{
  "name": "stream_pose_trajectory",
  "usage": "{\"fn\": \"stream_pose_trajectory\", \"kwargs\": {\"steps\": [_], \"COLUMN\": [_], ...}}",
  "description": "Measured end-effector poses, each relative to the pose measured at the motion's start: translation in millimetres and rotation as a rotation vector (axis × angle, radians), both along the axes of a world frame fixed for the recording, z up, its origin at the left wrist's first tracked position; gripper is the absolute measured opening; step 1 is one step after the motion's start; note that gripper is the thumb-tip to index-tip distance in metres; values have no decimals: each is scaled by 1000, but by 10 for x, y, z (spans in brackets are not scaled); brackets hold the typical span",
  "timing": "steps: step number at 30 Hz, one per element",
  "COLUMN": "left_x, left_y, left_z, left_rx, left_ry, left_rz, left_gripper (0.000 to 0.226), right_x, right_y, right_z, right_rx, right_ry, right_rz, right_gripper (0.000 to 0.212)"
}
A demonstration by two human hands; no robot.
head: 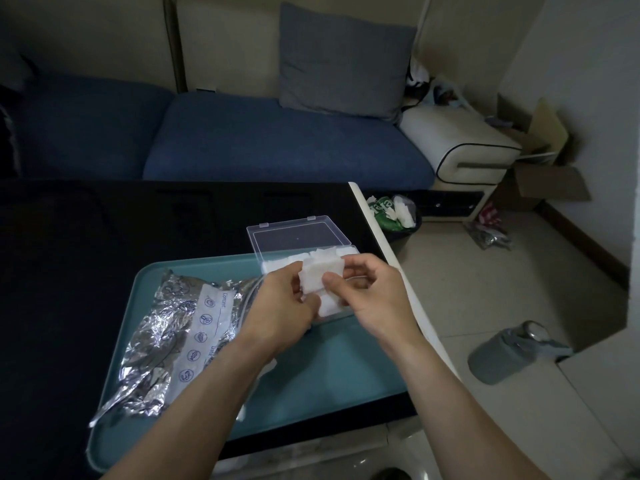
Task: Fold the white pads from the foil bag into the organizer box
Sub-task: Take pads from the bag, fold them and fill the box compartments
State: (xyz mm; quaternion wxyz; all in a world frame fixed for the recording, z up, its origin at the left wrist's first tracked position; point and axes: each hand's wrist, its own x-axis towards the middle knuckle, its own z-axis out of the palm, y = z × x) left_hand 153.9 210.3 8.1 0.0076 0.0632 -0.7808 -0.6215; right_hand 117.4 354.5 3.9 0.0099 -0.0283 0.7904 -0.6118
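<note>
– What are your hands doing?
– Your left hand (280, 306) and right hand (367, 289) are close together, both pinching one white pad (320, 270) above the open box (304, 252).
– And the foil bag (169, 337)?
– Lying on the teal tray (325, 375), left of the box, on your tabletop (86, 244).

A: quick count, what've we got?

B: two hands, left hand (280, 306) and right hand (372, 292), one white pad (320, 271) between them. One foil bag (166, 341), one organizer box (298, 237), one teal tray (329, 368). Pads inside the box are too bunched to count.
</note>
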Motion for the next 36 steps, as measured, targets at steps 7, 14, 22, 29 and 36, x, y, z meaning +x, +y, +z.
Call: {"fn": "stream_pose_trajectory", "kwargs": {"steps": [7, 14, 22, 29, 36], "left_x": [-35, -88, -69, -61, -69], "left_y": [-17, -107, -71, -41, -79], "left_z": [-59, -61, -19, -9, -21], "left_rx": [-61, 34, 84, 88, -1], "left_ry": [-45, -96, -62, -94, -93], "left_rz": [14, 83, 96, 83, 45], "left_gripper": [32, 28, 24, 31, 14], "right_x": [9, -136, -34, 1, -53], "right_y": [-5, 330, 352, 93, 175], "right_z": [87, 268, 235, 24, 40], "right_rx": [-67, -835, -669, -61, 32], "right_ry": [-64, -442, -507, -206, -67], "right_rz": [2, -98, 87, -83, 33], "right_gripper": [24, 22, 20, 25, 20]}}
